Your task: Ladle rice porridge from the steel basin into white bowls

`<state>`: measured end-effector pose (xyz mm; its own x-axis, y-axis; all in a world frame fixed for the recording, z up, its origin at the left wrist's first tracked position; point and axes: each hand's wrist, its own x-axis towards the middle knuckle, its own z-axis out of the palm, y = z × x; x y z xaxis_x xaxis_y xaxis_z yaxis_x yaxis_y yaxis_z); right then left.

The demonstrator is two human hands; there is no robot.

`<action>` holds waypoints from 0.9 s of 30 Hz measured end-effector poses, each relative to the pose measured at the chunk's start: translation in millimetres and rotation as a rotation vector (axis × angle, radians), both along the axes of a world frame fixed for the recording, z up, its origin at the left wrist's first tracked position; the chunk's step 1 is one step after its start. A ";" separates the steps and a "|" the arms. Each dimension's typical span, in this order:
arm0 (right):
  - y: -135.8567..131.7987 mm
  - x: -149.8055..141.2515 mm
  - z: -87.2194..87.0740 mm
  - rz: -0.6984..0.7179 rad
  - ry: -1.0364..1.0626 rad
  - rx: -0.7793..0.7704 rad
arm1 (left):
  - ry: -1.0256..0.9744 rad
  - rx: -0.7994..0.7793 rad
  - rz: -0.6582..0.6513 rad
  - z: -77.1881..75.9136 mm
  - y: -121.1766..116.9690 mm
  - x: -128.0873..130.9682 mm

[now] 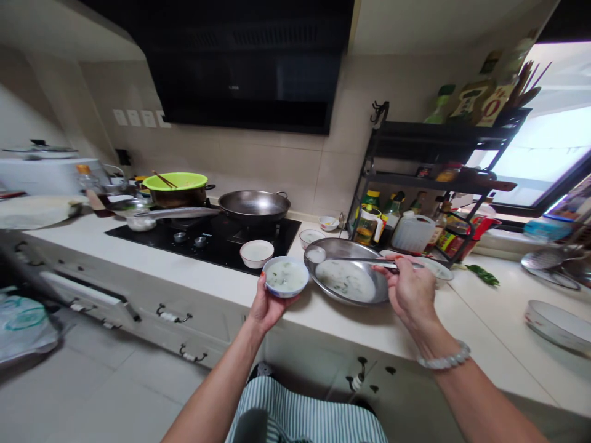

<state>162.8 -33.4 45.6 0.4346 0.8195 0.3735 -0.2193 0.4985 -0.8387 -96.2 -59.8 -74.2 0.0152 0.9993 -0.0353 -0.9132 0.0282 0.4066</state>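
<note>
My left hand [266, 305] cups a small blue-rimmed bowl [286, 276] of pale soup with green bits, held at the counter's front edge. My right hand [409, 287] is closed round the handle of a metal ladle [351, 260]. The ladle's scoop sits at the left rim of a wide steel basin [344, 251]. The basin stands on the white counter and holds more of the same pale soup. A white bead bracelet [446, 359] circles my right wrist.
A black hob [207, 237] carries a steel wok [255, 205] and a pot under a green bowl [175, 181]. Small white bowls [257, 252] stand beside the basin. A black rack [429, 184] with bottles rises at the right. Another plate [558, 323] sits far right.
</note>
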 end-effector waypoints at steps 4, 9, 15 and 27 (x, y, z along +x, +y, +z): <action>-9.2 -20.1 -3.2 0.062 -0.145 0.032 | -0.004 0.013 -0.007 -0.2 -0.3 0.3; -33.7 -29.7 -10.5 0.094 -0.525 0.151 | 0.009 -0.004 0.027 2.7 -1.5 2.4; -53.2 -28.6 -13.8 0.188 -0.733 0.442 | 0.026 -0.038 0.055 4.3 -2.0 4.1; -35.3 14.2 -15.7 -0.095 -0.375 0.097 | 0.043 -0.046 0.043 5.7 -7.0 0.2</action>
<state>176.9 -68.6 29.9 0.3258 0.7352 0.5945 0.1440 0.5828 -0.7997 -96.0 -66.8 -68.5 -0.0304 0.9963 -0.0804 -0.8955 0.0086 0.4450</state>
